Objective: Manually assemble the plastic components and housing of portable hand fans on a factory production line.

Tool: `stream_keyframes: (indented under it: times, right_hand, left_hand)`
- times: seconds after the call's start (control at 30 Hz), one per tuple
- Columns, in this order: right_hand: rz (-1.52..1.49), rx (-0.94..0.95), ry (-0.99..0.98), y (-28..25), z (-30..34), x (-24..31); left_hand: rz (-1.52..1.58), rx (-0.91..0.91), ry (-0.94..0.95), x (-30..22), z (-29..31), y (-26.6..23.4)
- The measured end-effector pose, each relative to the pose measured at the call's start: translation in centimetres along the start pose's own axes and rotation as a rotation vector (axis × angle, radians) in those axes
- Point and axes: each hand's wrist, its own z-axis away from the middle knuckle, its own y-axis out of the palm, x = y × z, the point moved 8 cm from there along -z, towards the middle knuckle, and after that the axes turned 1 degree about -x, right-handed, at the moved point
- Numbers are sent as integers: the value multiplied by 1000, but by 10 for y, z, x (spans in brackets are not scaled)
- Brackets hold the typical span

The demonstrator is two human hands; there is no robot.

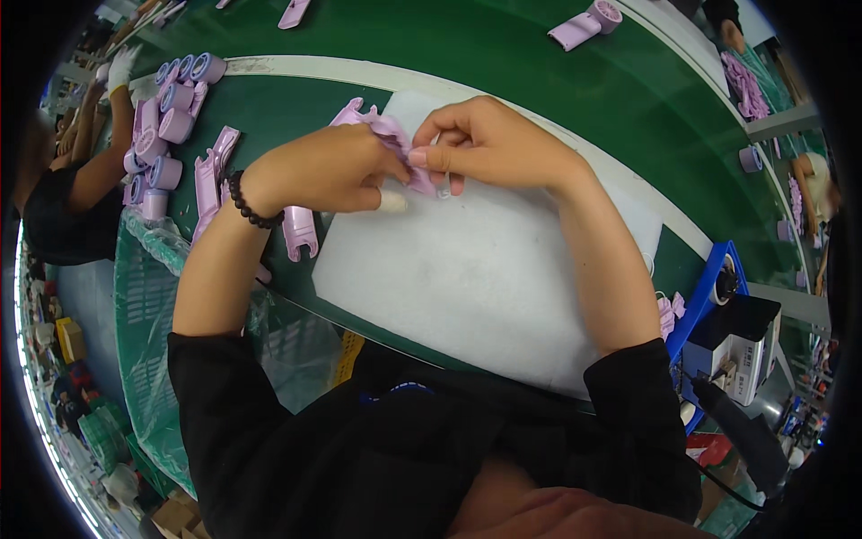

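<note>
My left hand (337,166), with a dark bead bracelet at the wrist and a white covering on the thumb tip, is closed over a pink plastic shell (388,130). The shell shows above and beyond my knuckles, over the upper part of a white foam sheet (467,269). My right hand (494,144) is at the shell's right end, thumb and forefinger pinched together. Whatever lies between these fingertips is too small or hidden to tell. Left of my left forearm lie more pink shells (208,184), and another pink shell (300,235) is beside the sheet.
Pink handheld fan bodies (166,126) are piled at the left, near a co-worker's gloved hand (123,67). One pink fan (588,24) lies on the green belt (431,36) beyond. At the right stand a blue bin (709,301) and a black electric screwdriver (741,431). A green crate (148,314) stands lower left.
</note>
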Motion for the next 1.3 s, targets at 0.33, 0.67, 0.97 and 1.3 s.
stream_keyframes:
  times: [0.33, 0.67, 0.97, 1.3]
  right_hand:
    - [571, 160, 28, 6, 7, -8]
    - [456, 184, 81, -5, 10, -12]
    - [270, -202, 134, -50, 7, -25]
    - [182, -198, 162, -51, 5, -35]
  left_hand:
    - [169, -95, -90, 20, -8, 2]
    - [136, -25, -98, 6, -10, 4]
    - [-21, 13, 1, -2, -10, 12]
    - [-112, -309, -222, -17, -22, 12]
